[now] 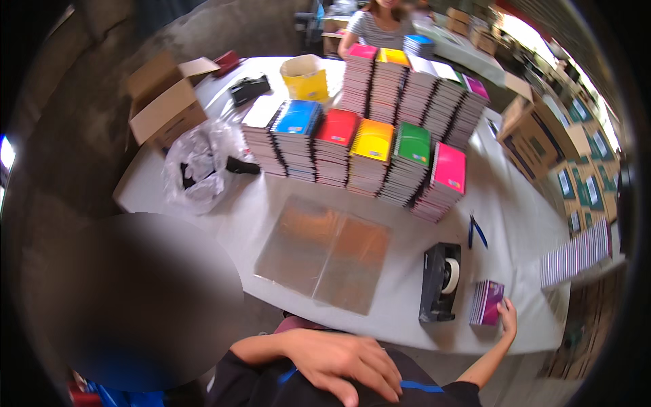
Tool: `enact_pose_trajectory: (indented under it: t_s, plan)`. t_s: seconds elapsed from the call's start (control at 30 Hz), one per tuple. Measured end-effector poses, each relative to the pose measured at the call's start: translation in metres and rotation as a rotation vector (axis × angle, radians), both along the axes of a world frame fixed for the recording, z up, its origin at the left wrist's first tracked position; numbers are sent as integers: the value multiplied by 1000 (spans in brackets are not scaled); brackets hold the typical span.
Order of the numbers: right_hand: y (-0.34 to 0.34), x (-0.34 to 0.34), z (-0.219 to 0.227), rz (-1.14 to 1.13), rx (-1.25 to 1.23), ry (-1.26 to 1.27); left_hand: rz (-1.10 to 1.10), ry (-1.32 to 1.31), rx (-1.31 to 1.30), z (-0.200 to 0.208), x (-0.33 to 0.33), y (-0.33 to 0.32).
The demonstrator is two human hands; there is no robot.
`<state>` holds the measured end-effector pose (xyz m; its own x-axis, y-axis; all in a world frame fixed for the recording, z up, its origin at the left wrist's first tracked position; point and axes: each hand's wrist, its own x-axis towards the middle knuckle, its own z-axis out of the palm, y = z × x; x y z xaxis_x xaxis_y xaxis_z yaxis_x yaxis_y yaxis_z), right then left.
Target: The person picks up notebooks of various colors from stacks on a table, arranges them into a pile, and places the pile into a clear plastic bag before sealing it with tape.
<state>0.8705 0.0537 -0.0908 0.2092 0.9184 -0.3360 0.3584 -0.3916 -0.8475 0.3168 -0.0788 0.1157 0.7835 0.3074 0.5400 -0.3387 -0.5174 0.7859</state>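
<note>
My right hand (507, 317) is at the table's near right, its fingers closed on the right side of a small stack of purple booklets (487, 302). My left hand (346, 363) lies in front of my body with fingers stretched out, holding nothing. Left of the booklets stands a black tape dispenser (439, 283) with a roll of pale tape. Blue-handled pliers (477, 232) lie beyond it. Clear plastic sleeves (325, 254) are spread flat on the table in front of me.
Tall stacks of spiral notebooks (376, 146) in several colours line the table's far side. A yellow bucket (304, 78), a clear plastic bag (203, 166) and an open carton (166, 108) stand left. More cartons (542, 139) are right. A person (383, 24) is across the table.
</note>
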Motion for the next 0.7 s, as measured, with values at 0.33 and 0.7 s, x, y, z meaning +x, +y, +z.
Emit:
enact_pose_trajectory:
  t_s: [0.33, 0.7]
  plan:
    - [58, -216, 131, 308, 524, -261, -397, -243, -312, 11, -1, 9]
    - [95, -615, 199, 1083, 851, -313, -349, -281, -337, -28, -193, -3]
